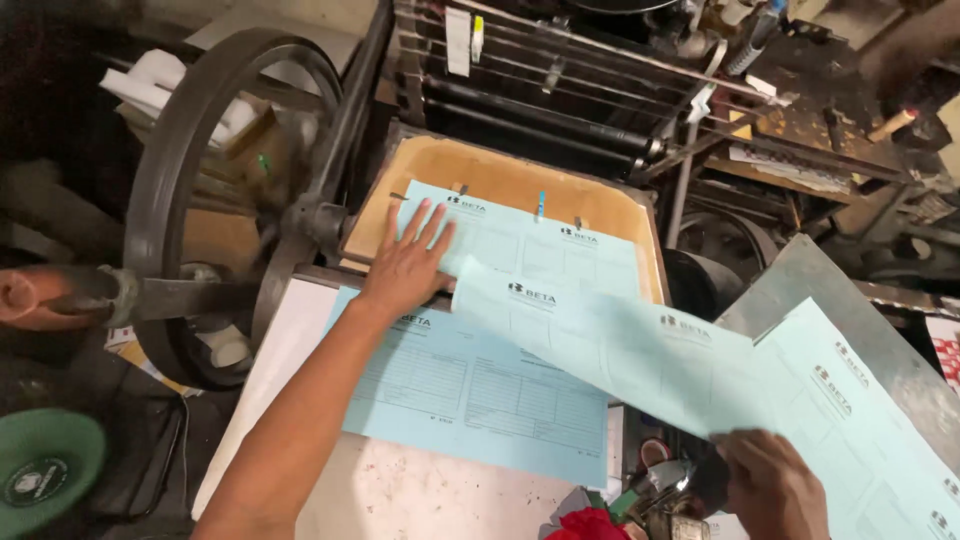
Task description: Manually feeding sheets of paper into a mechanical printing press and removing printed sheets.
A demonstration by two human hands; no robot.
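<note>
I see the left hand [408,266] flat, fingers spread, palm down on the light-blue printed sheet [530,245] lying on the tan wooden platen [480,165] of the press, centre of frame. Sheet sits just right of and under those fingertips, long axis running left-to-right, tilted slightly down toward frame right. Right hand [770,485], lower right, is curled around the near edge of a second blue sheet [620,340] that arcs up-left across the frame; its leading corner ends just beside the left hand. I can't tell whether thumb and fingers pinch it or only support it. Left hand is clearly nearer the platen sheet. Another blue sheet [480,395] lies flat on the white feed table [290,360] below, and a stack of blue sheets [860,400] rests on the grey metal board [800,270] at right. Open room: bare platen strip above the sheet. Tight spots: black rollers [530,110] at upper centre, flywheel [200,190] at left.
</note>
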